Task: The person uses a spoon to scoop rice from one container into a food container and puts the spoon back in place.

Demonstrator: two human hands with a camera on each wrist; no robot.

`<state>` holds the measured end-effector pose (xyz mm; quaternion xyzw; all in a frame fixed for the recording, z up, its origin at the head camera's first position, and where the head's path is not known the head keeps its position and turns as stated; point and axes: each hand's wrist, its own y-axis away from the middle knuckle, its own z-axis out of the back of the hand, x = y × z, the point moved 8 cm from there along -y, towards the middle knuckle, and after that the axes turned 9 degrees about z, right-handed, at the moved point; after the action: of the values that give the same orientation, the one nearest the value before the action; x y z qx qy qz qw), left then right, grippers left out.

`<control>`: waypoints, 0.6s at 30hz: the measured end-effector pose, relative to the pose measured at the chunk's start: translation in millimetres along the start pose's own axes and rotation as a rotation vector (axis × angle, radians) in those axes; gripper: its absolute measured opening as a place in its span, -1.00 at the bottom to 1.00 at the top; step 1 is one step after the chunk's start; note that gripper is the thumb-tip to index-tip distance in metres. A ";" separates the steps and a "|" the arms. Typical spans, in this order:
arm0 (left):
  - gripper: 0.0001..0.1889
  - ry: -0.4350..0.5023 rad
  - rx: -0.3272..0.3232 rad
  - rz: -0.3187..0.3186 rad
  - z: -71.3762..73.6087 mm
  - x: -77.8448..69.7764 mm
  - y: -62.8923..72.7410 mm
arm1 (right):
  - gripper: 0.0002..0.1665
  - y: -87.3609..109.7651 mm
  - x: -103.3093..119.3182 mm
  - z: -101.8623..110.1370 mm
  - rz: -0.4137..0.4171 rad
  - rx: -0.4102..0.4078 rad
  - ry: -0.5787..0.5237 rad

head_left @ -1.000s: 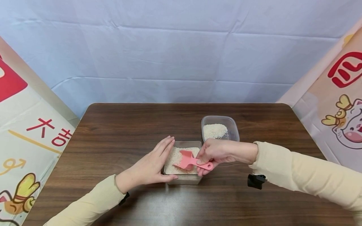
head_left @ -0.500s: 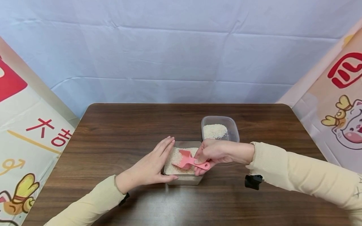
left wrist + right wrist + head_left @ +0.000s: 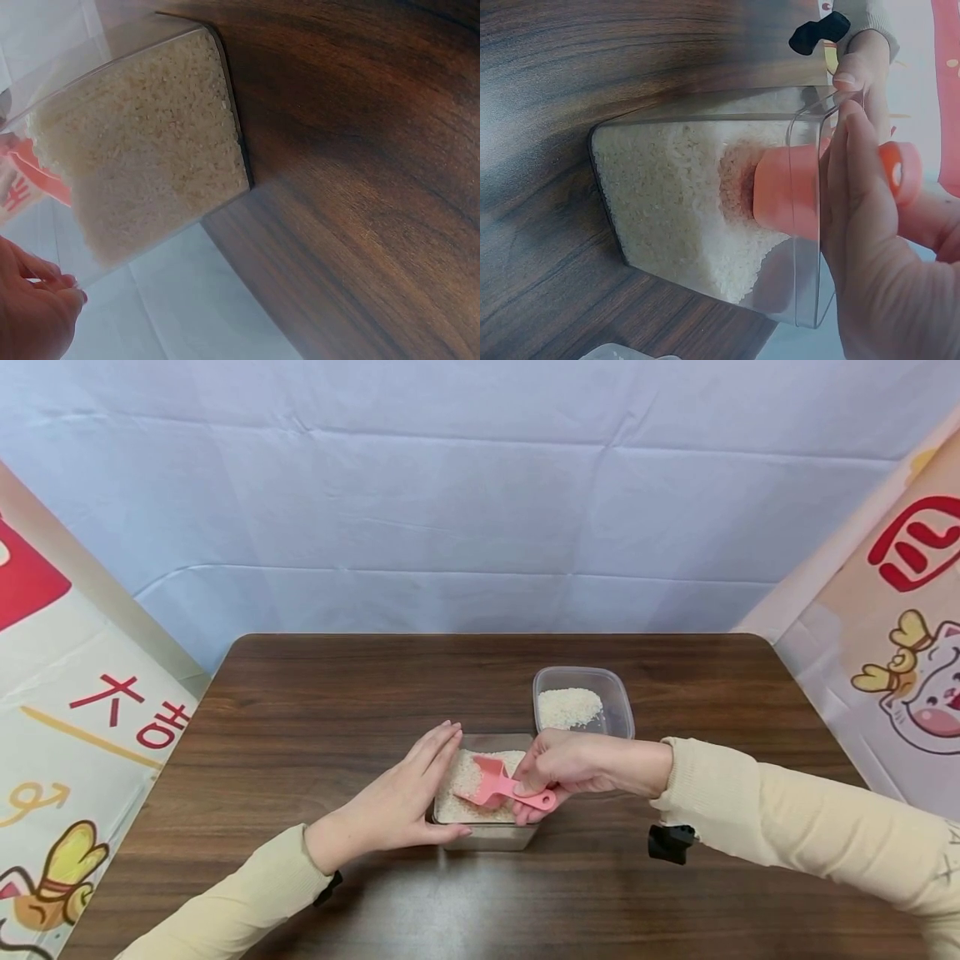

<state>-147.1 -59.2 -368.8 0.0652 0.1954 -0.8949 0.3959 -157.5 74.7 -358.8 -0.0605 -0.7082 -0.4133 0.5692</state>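
A clear rectangular container of rice stands on the table in the head view. My left hand holds its left side, with the thumb at the front rim and the fingers reaching the back corner. From the left wrist view, fingertips bend at the rim. My right hand pinches the handle of a pink scoop over the container's right side. In the right wrist view, the scoop's blade dips inside the container, close against the rice.
A smaller clear plastic tub with a heap of rice in it sits behind and right of the container, partly covered by my right hand. The brown wooden table ends at a pale cloth backdrop. Printed hangings flank both sides.
My right hand and the pink scoop have shifted slightly left since one second ago, and barely moved in the last half second. My left hand and both containers have stayed in place.
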 end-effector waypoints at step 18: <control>0.08 -0.001 0.018 0.014 -1.0 0.3 -0.2 | -0.72 -0.2 0.3 -0.3 0.013 -0.015 -0.005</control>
<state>-147.5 -58.9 -369.8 0.0697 0.1867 -0.8938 0.4018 -157.5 74.2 -358.6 -0.0703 -0.7061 -0.4146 0.5697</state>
